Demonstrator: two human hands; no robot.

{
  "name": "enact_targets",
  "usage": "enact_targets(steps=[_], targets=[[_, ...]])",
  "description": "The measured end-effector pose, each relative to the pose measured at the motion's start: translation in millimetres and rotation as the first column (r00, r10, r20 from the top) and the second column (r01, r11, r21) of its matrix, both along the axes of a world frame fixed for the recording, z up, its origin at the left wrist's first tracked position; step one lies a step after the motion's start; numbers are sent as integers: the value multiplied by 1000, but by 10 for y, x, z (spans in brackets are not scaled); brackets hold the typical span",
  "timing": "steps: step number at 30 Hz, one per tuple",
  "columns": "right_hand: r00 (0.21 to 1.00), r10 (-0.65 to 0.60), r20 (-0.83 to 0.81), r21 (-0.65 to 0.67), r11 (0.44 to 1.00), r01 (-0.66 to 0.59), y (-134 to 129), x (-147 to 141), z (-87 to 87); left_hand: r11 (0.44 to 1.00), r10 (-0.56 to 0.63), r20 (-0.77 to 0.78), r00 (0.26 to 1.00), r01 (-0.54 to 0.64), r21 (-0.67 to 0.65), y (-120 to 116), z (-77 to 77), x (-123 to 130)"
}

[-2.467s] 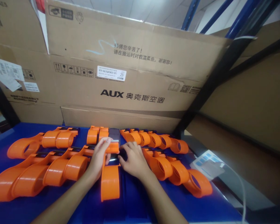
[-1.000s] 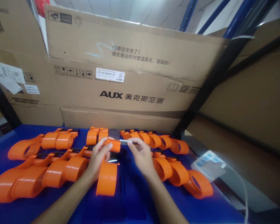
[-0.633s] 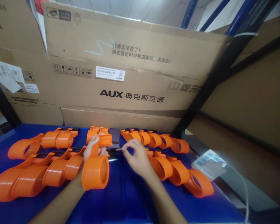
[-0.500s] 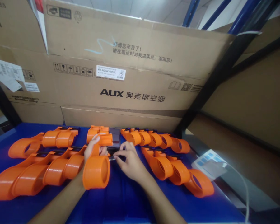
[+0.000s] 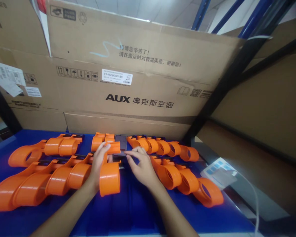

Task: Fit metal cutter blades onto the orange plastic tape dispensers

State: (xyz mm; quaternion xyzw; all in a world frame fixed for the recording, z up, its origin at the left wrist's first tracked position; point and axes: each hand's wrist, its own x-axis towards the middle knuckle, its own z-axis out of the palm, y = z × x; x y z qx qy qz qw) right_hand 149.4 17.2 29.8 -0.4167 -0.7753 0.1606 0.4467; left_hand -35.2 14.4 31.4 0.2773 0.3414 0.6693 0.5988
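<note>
Held orange part [image 5: 110, 179] — glossy, curved.

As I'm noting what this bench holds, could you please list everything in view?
Held loop piece: one, orange, in the left hand
Other loop pieces: about seventeen, orange, in groups on the table
Phone-like device: one, dark, behind the hands
Table: one, blue, underneath
Cardboard: count unclear, brown, behind and right
Labels: several, white, on cardboard
Rack bars: several, black or blue, both sides
Flat panel: one, white-blue, right
Cable: one, white, right
Hands: two, bare, centre; left, right
</note>
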Motion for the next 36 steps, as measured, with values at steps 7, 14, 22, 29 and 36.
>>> enact_targets(steps=[7,14,22,29,36], targets=[[963,209,-171,-86,970,-226,-114,75,197,997,80,-116,990,-80,5,-45,40,93],[861,507,-29,-109,855,-507,-230,64,315,964,266,-256,929,-252,87,6,-52,74],[923,348,-161,51,937,-345,-103,105,199,819,409,-632,658,40,572,-172,-196,141],[920,359,-159,78,933,-351,-109,153,195,678,599,-781,175,409,611,-407,152,-99],[919,379,-110,30,925,-378,-99,159,207,641,687,-721,-95,547,539,-347,499,-803]])
